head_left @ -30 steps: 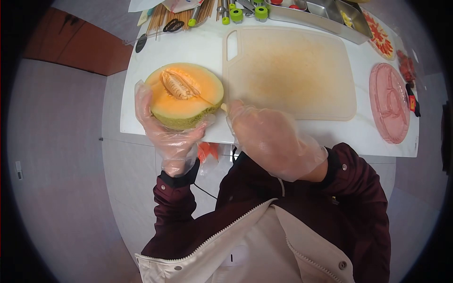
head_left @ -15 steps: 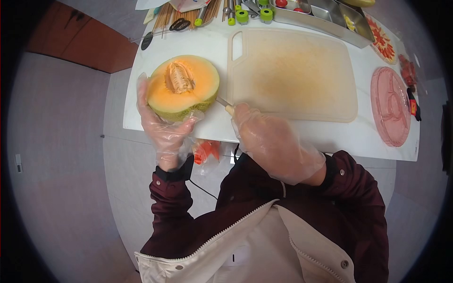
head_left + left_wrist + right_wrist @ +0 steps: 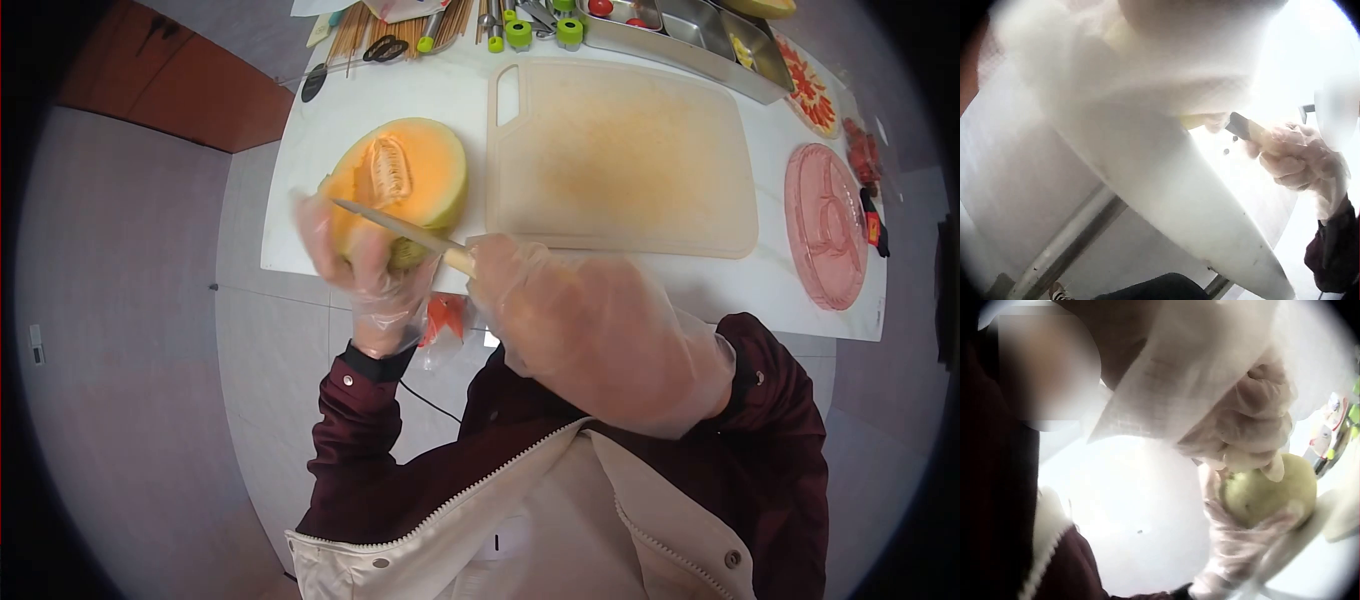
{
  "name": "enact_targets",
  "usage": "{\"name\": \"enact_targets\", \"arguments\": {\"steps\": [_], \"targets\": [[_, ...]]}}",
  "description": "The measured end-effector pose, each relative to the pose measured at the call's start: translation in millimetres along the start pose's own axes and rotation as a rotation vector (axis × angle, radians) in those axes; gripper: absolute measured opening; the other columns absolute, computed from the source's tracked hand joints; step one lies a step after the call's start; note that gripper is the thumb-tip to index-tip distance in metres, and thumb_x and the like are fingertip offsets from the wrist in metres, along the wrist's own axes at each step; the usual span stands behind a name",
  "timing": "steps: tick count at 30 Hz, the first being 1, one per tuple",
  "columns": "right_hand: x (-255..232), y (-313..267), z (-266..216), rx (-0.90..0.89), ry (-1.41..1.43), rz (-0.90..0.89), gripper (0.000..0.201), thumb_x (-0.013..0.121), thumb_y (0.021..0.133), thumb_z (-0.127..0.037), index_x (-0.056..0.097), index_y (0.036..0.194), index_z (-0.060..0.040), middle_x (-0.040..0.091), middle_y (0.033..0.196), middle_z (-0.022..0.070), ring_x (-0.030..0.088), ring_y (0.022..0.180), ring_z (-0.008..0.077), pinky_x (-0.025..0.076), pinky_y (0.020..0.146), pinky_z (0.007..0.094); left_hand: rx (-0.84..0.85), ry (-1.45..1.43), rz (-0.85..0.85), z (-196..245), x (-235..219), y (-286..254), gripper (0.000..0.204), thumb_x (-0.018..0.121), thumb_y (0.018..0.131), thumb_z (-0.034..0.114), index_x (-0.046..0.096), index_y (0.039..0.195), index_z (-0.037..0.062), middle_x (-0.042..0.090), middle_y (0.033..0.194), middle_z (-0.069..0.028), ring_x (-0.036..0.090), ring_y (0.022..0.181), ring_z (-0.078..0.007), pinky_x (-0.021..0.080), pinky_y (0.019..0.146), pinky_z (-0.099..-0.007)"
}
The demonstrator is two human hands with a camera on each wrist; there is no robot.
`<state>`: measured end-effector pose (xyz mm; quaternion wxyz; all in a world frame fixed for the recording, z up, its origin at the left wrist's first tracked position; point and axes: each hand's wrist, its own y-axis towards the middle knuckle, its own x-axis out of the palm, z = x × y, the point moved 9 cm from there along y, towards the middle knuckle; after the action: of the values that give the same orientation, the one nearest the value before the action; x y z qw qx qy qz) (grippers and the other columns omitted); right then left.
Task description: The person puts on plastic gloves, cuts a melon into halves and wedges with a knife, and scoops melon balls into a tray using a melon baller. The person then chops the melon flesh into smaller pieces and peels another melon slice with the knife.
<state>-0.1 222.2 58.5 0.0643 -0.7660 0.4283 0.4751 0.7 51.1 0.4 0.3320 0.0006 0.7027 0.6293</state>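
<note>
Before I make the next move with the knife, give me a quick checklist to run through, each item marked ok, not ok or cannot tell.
1. Knife gripped: ok; the right hand holds its pale handle.
2. Melon held: ok; the left hand grips it.
3. Left fingers well away from the blade: not ok; they look very near its tip in the head view.
4. Blade apart from the flesh: cannot tell; it crosses in front of the melon.
5. Melon over the cutting board: not ok; it is to the board's left.
6. Seeds out: not ok; they fill the hollow.
</note>
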Motion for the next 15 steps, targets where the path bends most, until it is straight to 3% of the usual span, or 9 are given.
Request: {"name": "enact_targets", "arguments": {"steps": [2,3,5,6,9,15], "targets": [[7.5,3.6,2.4,0.047,-0.239,-0.107,0.010,0.065,0.088,-0.002,0.058,0.094,-0.0030,0.055,0.084,0.0074,0.066,0.074,0.0246,0.052,0.058,0.0387,0.068,0.045,-0.117,-0.7,11.0,0.6,0.120,0.100,0.068,0.038,0.022,0.158,0.0223,0.033,0.152,-0.0195,0.033,0.148,-0.0408,0.037,0.119,-0.0530],[10.2,3.7,7.6,0.047,-0.244,-0.100,0.010,0.065,0.088,-0.002,0.058,0.094,-0.0030,0.055,0.084,0.0074,0.066,0.074,0.0246,0.052,0.058,0.0387,0.074,0.044,-0.112,-2.5,10.4,-2.3,0.120,0.100,0.068,0.038,0.022,0.158,0.0223,0.033,0.152,-0.0195,0.033,0.148,-0.0408,0.037,0.119,-0.0530],[-7.7,4.3,9.2,-0.054,-0.339,0.196,0.017,0.064,0.090,-0.013,0.057,0.102,-0.0023,0.054,0.067,0.0047,0.061,0.058,0.0173,0.047,0.048,0.0337,-0.109,-0.015,-0.017,-20.2,6.3,-5.2,0.115,0.101,0.065,0.039,0.028,0.152,0.0216,0.037,0.146,-0.0171,0.042,0.138,-0.0376,0.038,0.114,-0.0515],[-6.8,-0.6,10.1,-0.051,-0.345,0.194,0.017,0.064,0.090,-0.013,0.057,0.102,-0.0023,0.054,0.067,0.0047,0.061,0.058,0.0173,0.047,0.048,0.0337,-0.129,0.025,0.009,-23.0,3.8,-7.0,0.119,0.103,0.062,0.040,0.027,0.152,0.0211,0.037,0.146,-0.0139,0.045,0.129,-0.0337,0.038,0.110,-0.0499],[3.8,-6.4,7.2,0.040,-0.299,0.116,0.020,0.066,0.092,-0.016,0.057,0.104,-0.0024,0.056,0.070,0.0051,0.062,0.057,0.0169,0.047,0.045,0.0323,-0.159,-0.016,0.067,-27.9,1.4,-8.9,0.115,0.104,0.061,0.028,0.030,0.150,0.0242,0.033,0.147,-0.0123,0.040,0.141,-0.0352,0.044,0.117,-0.0501],[23.0,-9.8,5.7,0.089,-0.102,0.059,0.028,0.067,0.094,-0.016,0.055,0.115,-0.0017,0.058,0.075,0.0059,0.065,0.054,0.0183,0.049,0.043,0.0314,-0.181,-0.174,0.093,-26.8,3.3,-3.9,0.110,0.102,0.065,0.027,0.032,0.149,0.0259,0.029,0.152,-0.0114,0.035,0.148,-0.0349,0.043,0.121,-0.0498]]}}
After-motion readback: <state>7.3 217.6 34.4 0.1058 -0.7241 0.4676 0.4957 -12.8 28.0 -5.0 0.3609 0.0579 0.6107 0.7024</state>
